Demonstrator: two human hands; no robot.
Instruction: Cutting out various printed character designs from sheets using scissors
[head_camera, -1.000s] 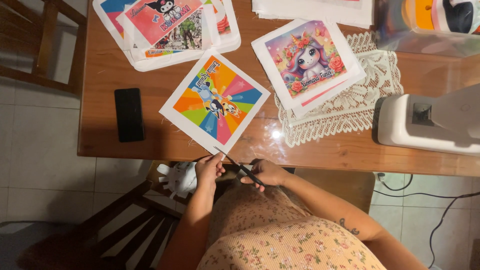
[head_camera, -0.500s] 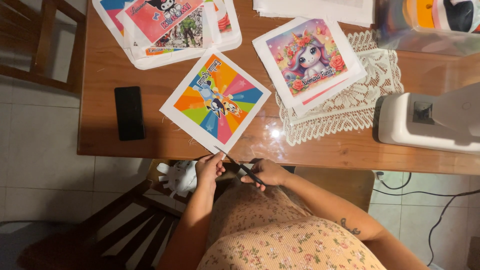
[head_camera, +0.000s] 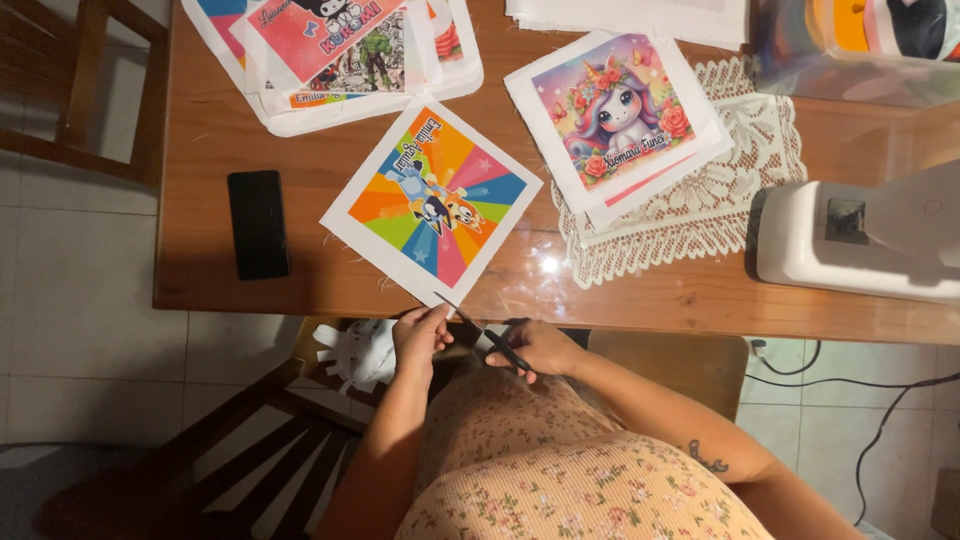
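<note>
A square fabric print with rainbow rays and cartoon dogs (head_camera: 432, 203) lies on the wooden table (head_camera: 640, 295), one corner hanging over the near edge. My left hand (head_camera: 420, 334) pinches that corner just below the table edge. My right hand (head_camera: 540, 348) grips dark scissors (head_camera: 485, 332), whose blades point up-left toward the pinched corner. Both hands sit close together over my lap.
A black phone (head_camera: 258, 223) lies at the table's left. A stack of printed fabrics (head_camera: 340, 50) is at the back left, a unicorn print (head_camera: 615, 110) on a lace doily (head_camera: 700, 200), a white sewing machine (head_camera: 860, 235) at right. Wooden chairs (head_camera: 250, 440) stand nearby.
Almost nothing differs. My hands and the scissors stay at the print's near corner with only a slight shift.
</note>
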